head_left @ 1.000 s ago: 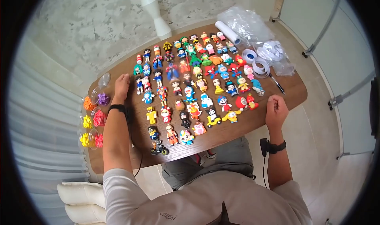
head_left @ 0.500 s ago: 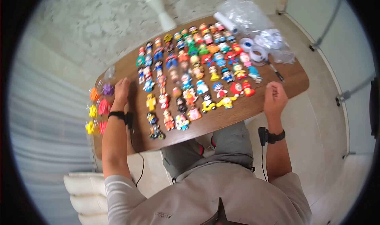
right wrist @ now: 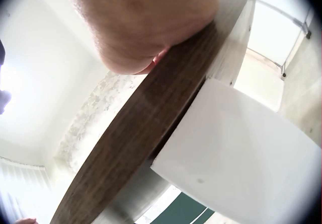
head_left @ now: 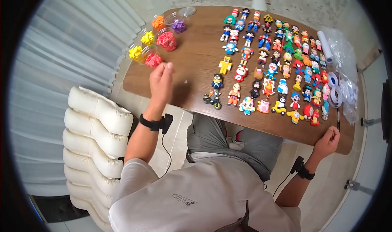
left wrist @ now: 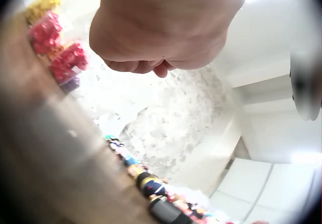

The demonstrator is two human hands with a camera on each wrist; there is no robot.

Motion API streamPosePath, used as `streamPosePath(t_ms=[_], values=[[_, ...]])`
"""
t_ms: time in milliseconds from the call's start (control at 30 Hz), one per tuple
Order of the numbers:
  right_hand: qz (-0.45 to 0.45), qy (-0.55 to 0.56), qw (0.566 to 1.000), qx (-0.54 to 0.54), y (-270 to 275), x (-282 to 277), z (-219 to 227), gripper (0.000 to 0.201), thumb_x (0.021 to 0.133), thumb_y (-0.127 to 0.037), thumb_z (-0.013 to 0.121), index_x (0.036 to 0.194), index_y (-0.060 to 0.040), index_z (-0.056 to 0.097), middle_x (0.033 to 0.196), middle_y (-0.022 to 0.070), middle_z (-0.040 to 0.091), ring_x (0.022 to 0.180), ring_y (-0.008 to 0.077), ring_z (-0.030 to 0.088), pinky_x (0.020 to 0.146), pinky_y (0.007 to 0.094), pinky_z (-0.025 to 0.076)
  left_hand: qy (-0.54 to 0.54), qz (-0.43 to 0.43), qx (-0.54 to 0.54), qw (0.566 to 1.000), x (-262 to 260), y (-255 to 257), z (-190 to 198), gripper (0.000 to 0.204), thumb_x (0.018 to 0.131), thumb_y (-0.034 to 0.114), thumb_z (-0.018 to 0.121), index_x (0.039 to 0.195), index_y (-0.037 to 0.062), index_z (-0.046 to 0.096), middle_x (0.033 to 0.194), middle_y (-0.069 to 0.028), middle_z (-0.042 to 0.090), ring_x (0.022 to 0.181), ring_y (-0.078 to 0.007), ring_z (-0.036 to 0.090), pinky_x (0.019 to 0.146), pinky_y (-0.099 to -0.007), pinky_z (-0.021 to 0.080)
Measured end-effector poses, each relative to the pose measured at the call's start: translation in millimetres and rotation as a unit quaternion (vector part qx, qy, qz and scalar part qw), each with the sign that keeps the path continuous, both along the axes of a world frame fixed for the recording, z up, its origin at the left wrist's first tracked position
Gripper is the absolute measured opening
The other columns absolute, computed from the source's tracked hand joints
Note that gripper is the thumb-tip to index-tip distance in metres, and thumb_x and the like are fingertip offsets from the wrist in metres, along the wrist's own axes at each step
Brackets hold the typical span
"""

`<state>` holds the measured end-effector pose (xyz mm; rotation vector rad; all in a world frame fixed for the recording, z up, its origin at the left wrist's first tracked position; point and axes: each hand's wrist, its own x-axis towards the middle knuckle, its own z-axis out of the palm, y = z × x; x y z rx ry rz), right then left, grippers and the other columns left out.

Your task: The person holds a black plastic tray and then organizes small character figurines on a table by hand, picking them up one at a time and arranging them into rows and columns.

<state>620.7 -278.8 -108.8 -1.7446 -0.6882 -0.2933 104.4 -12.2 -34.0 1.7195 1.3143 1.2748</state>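
Observation:
In the head view my left hand [head_left: 161, 83] is curled in a fist over the table's left front edge, nearest a clear cup of red pieces [head_left: 153, 60]. Nothing shows between its fingers; the left wrist view has the curled fingers [left wrist: 132, 66] from below. My right hand [head_left: 328, 142] also lies curled at the right front edge, holding nothing visible. Just behind it are a red figurine [head_left: 315, 118] and a black pen [head_left: 338, 118]. Rows of small cartoon figurines [head_left: 272, 71] cover the table's middle and right, with a toy motorcycle [head_left: 212, 99] at the near left corner.
More clear cups stand at the back left, with yellow [head_left: 147, 38], orange [head_left: 158, 23] and purple pieces [head_left: 179, 26]. Tape rolls [head_left: 336, 96], a white roll [head_left: 325, 46] and plastic bags [head_left: 345, 64] lie along the right side of the brown table [head_left: 196, 60]. A cream padded seat [head_left: 96, 128] stands left.
The head view has swung left, so the table sits further right in it. My left hand has come from beside the purple cup toward the front left edge. The right hand stays at the right front edge.

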Motion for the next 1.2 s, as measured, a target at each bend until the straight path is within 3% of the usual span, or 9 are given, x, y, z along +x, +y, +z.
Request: streamPosePath(t_ms=[33,133,167,267,367,500,800,1200], values=[[0.003,-0.004,1.0,-0.005,0,1,0,0.018,0.099,-0.016,0.063,0.1,0.0017,0.067,0.084,-0.0023,0.059,0.076,0.0052,0.05,0.069,0.0215,0.042,0.06,0.033,0.025,0.997,-4,-7,-7,0.019,0.1,0.02,0.062,0.09,0.0046,0.066,0.071,0.0018,0.053,0.059,-0.0083,0.047,0.054,-0.0258,0.037],[-0.004,-0.013,1.0,-0.021,2,-1,2,0.019,0.098,-0.017,0.063,0.099,0.0013,0.067,0.084,-0.0016,0.06,0.076,0.0064,0.051,0.07,0.0226,0.043,0.229,0.02,0.112,0.967,-5,-27,-24,0.011,0.093,0.012,0.066,0.094,0.0012,0.07,0.083,-0.01,0.067,0.074,-0.0264,0.063,0.069,-0.0377,0.05],[-0.01,-0.016,0.999,-0.028,2,-2,3,0.019,0.098,-0.017,0.063,0.099,0.0012,0.067,0.085,-0.0013,0.061,0.077,0.0068,0.052,0.07,0.023,0.044,0.245,0.016,0.083,0.966,-5,-30,-28,0.013,0.089,0.01,0.069,0.099,0.0025,0.072,0.092,-0.0169,0.068,0.081,-0.0329,0.064,0.074,-0.0402,0.051],[-0.012,-0.022,0.999,-0.037,1,-4,4,0.019,0.098,-0.017,0.063,0.099,0.0011,0.068,0.086,-0.0004,0.062,0.078,0.0079,0.053,0.071,0.0241,0.045,0.272,0.005,0.131,0.953,-1,-28,-26,0.014,0.09,0.012,0.071,0.101,0.0034,0.072,0.086,-0.0131,0.065,0.077,-0.0266,0.063,0.069,-0.0352,0.049],[-0.016,-0.028,0.999,-0.04,1,0,1,0.02,0.097,-0.018,0.063,0.099,0.0014,0.067,0.087,0.0002,0.063,0.079,0.0087,0.054,0.072,0.0249,0.046,0.334,0.004,0.142,0.932,0,-26,-29,0.013,0.09,0.014,0.071,0.095,0.0027,0.073,0.082,-0.0131,0.064,0.074,-0.0273,0.063,0.066,-0.0367,0.049],[-0.018,-0.036,0.998,-0.044,2,-1,2,0.019,0.098,-0.017,0.063,0.098,0.0018,0.067,0.088,0.0005,0.064,0.079,0.0094,0.054,0.073,0.0257,0.046,0.234,0.029,0.092,0.967,0,-29,-28,0.024,0.09,0.018,0.071,0.073,0.003,0.066,0.068,-0.0131,0.058,0.065,-0.0297,0.059,0.059,-0.0384,0.045],[-0.014,-0.046,0.997,-0.064,3,-6,6,0.018,0.098,-0.017,0.062,0.095,0.001,0.066,0.085,-0.0003,0.062,0.076,0.0086,0.052,0.07,0.0251,0.045,0.171,0.052,0.082,0.98,1,-32,-30,0.028,0.09,0.015,0.071,0.068,0.0017,0.058,0.06,-0.0132,0.057,0.055,-0.0294,0.056,0.053,-0.0382,0.044],[-0.007,-0.03,0.999,-0.036,6,-8,5,0.016,0.098,-0.015,0.063,0.095,-0.0001,0.066,0.08,-0.004,0.056,0.072,0.0047,0.046,0.065,0.0217,0.039,0.194,0.064,0.082,0.976,6,-33,-32,0.022,0.091,0.015,0.071,0.074,0.0024,0.063,0.062,-0.0135,0.061,0.054,-0.0293,0.059,0.054,-0.037,0.045]])
